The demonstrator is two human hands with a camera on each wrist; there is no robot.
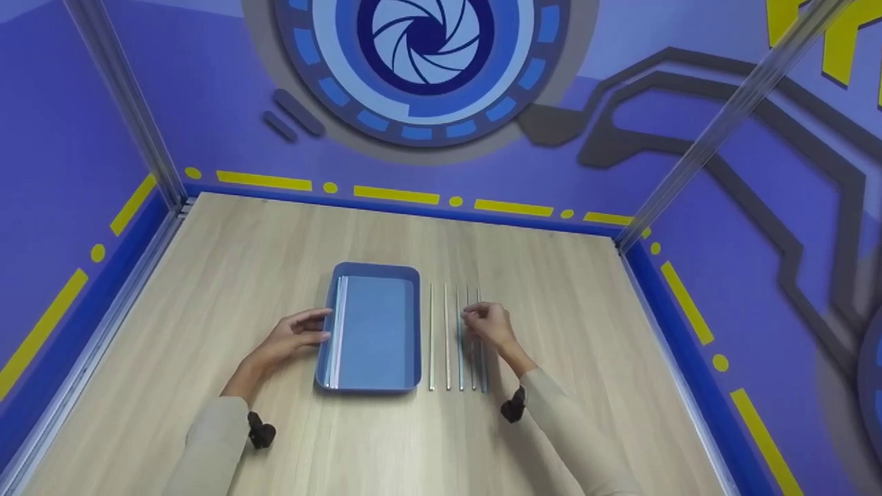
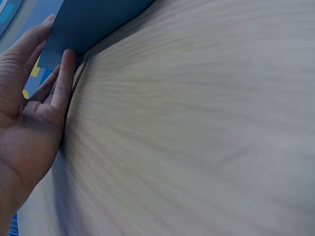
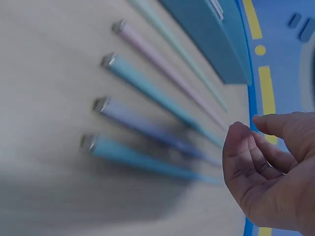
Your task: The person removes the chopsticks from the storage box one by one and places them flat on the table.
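Observation:
A blue rectangular tray (image 1: 379, 337) lies on the table, with several slim pale chopsticks (image 1: 339, 331) lengthwise along its left side. My left hand (image 1: 295, 335) is at the tray's left wall, fingers extended against its outside. To the right of the tray lies a row of parallel chopsticks: a mint one (image 1: 432, 337), a pink one (image 3: 162, 71), a blue one (image 3: 147, 91), a lavender one (image 3: 142, 123) and another blue one (image 3: 138, 157). Over the right part of this row hovers my right hand (image 1: 490, 322), its fingers loosely bent, with nothing between thumb and fingertips.
The wooden table (image 1: 565, 310) is bounded by blue printed walls (image 1: 227, 148) at the back and sides. Metal posts (image 1: 124, 103) stand at the back corners. Black wrist cameras (image 1: 260, 432) are worn on both forearms.

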